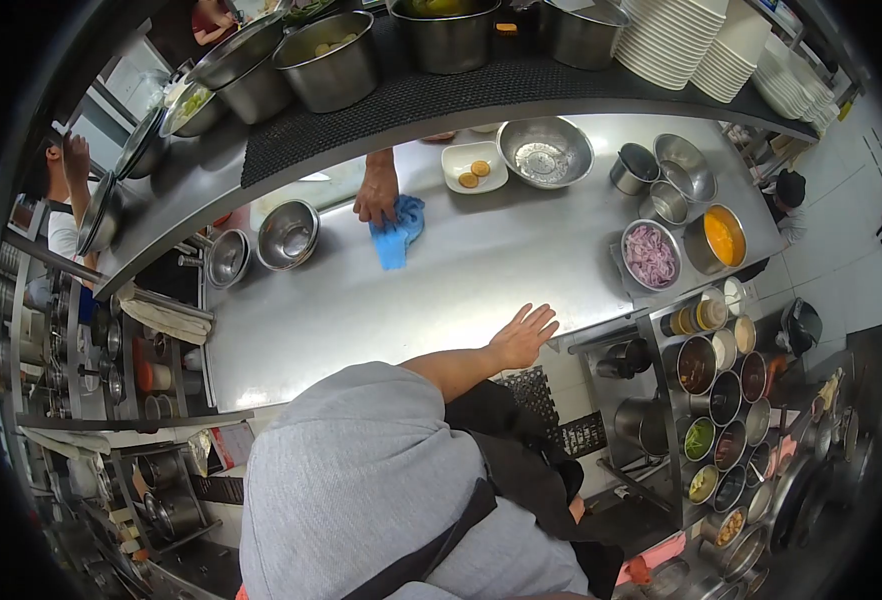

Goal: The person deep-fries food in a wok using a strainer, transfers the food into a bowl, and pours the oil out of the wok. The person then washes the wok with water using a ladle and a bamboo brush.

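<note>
My left hand [524, 337] is stretched out over the front edge of the steel table [331, 340], palm down, fingers spread and holding nothing. My right hand cannot be made out; a small patch of skin shows beside my black apron. Across the table, another person's hand [376, 192] presses on a crumpled blue cloth [396, 235]. Behind the cloth, a white dish [476, 183] holds two small round yellowish pieces, next to a large steel bowl [546, 152]. A bowl of sliced purple onion [651, 256] and an orange-filled container [718, 238] stand at the right.
Empty steel bowls [288, 235] stand at the table's left. An overhead shelf [401, 110] carries pots and stacked white dishes [671, 35]. Filled containers [701, 437] crowd the rack on the right. Other people are at the far left and right.
</note>
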